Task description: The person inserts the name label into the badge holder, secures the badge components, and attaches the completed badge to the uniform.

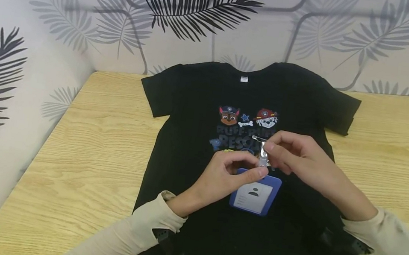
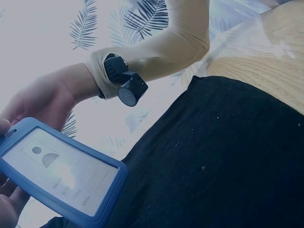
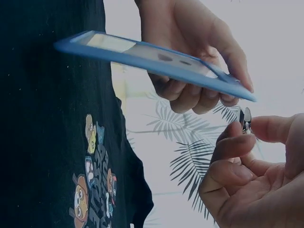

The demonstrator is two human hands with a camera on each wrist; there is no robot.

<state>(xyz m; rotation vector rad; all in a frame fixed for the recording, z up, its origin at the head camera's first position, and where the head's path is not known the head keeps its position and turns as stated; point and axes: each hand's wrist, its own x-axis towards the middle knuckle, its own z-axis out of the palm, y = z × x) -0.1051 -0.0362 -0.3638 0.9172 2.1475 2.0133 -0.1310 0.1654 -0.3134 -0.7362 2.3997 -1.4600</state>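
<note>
A blue-framed ID badge holder (image 1: 275, 193) with a white card hangs over the black T-shirt (image 1: 192, 220). My left hand (image 1: 217, 174) pinches it at its top, where a short clear strap joins a metal badge clip (image 1: 264, 149). The thumb and forefinger of my right hand (image 1: 303, 155) pinch that clip, and a thin safety pin (image 1: 258, 139) sticks out from it to the left. In the right wrist view the badge holder (image 3: 142, 64) is tilted nearly edge-on, its top end close to the clip (image 3: 246, 119) in the right fingers.
The T-shirt lies spread on a wooden table (image 1: 102, 140), collar toward the wall, its cartoon dog print (image 1: 246, 120) facing up. A leaf-patterned covering (image 1: 204, 11) rises behind the table and along its left side. Both wrists carry small black cameras over beige sleeves (image 1: 132, 230).
</note>
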